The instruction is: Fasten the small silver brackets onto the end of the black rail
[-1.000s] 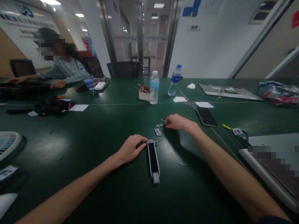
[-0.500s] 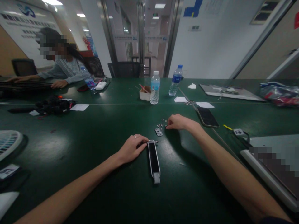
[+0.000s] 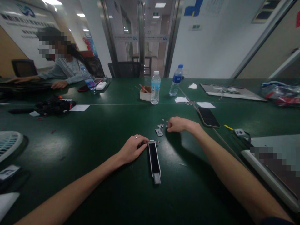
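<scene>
A long, narrow piece with a black face and a pale frame (image 3: 154, 161) lies on the green table, a grey tab at its near end. My left hand (image 3: 134, 148), with a ring on one finger, is closed at its far end, thumb and fingertips gripping the corner. From that end a small threaded metal pin (image 3: 157, 142) sticks out rightward. Just beyond lie a small metal plate with holes (image 3: 159, 132) and several tiny metal rings (image 3: 161, 125). Beside these rings my right hand (image 3: 176, 124) rests with fingers curled together and pointing down; whatever they pinch is hidden.
A water bottle (image 3: 155, 89) stands by a small box (image 3: 145, 94), with another bottle (image 3: 176, 81) behind. To the right are a phone (image 3: 208, 117) and a laptop (image 3: 269, 175). A dark bundle (image 3: 53, 105) lies left. Across the table sits another person (image 3: 67, 68).
My right hand has shifted very slightly, its fingertips now a little lower and further right of the rings. My left hand and the long piece stay put.
</scene>
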Available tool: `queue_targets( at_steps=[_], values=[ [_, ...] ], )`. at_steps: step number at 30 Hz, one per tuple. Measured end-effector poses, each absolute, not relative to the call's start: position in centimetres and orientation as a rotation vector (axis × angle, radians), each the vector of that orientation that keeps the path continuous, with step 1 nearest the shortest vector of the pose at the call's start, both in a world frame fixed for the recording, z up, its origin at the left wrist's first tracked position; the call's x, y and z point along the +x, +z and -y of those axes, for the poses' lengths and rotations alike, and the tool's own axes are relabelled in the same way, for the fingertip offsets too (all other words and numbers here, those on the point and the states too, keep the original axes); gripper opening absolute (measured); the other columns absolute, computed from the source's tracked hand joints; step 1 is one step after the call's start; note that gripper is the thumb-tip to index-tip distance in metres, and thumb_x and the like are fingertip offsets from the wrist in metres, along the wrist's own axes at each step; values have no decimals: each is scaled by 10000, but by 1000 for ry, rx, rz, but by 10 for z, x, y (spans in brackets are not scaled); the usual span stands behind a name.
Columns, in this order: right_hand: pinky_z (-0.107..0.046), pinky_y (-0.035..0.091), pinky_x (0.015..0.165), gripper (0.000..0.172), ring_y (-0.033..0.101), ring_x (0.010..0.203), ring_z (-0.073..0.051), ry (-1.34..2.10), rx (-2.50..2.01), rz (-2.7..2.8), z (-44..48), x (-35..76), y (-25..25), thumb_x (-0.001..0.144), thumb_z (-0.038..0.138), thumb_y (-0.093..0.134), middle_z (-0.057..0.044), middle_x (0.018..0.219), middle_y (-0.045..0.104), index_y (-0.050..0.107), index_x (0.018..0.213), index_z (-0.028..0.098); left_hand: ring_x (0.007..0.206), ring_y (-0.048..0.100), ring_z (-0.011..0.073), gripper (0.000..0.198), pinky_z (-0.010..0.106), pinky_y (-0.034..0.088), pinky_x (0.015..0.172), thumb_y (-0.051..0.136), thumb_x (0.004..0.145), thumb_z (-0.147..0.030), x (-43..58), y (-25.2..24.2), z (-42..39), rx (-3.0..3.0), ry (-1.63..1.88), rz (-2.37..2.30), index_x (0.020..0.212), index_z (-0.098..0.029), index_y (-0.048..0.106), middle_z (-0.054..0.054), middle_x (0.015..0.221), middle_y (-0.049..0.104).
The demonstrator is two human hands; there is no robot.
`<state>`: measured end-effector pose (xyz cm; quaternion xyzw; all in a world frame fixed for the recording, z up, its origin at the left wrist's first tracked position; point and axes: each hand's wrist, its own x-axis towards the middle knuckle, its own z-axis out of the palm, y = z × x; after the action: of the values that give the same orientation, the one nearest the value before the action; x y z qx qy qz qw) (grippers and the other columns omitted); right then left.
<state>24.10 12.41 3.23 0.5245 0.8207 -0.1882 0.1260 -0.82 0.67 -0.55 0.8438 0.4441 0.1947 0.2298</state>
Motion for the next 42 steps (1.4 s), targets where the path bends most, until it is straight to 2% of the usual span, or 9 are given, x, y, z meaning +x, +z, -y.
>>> queue_targets(
  at_steps=[8,13,18,37,42],
  values=[
    [-271,438,644,194,615,755,-172,-792,1249,-2486,-106,235,62,718,298,626,-34,821,683,696,826,154,903,571,197,189,361,448,815,498,920,-203,-9,-9,-7,2331,557,-1213,1080,-190,599,33,1007,633],
    [-246,449,693,209,620,806,-149,-1048,1012,-2492,-100,224,57,731,276,680,-18,892,686,678,907,165,901,575,203,190,363,452,810,490,921,-210,-8,-7,-7,2331,546,-1230,1072,-184,602,44,1005,637],
    [-248,465,710,156,623,788,-137,-1179,935,-2498,-100,219,48,751,218,678,-7,853,685,683,900,171,902,575,207,193,367,451,814,481,924,-216,-7,-5,-6,2340,530,-1233,1072,-180,600,46,1012,636],
    [-222,469,636,234,626,727,-125,-1257,972,-2529,-92,206,40,725,220,689,-25,827,676,623,931,130,885,577,202,172,366,443,820,500,913,-194,-7,-6,-6,2355,551,-1228,1046,-179,609,39,981,644],
    [-242,477,702,281,635,812,-146,-1172,1045,-2583,-95,216,54,743,276,689,-33,911,685,630,988,151,883,575,205,181,368,446,818,488,919,-208,-7,-5,-6,2343,544,-1237,1058,-183,603,40,980,638]
  ],
)
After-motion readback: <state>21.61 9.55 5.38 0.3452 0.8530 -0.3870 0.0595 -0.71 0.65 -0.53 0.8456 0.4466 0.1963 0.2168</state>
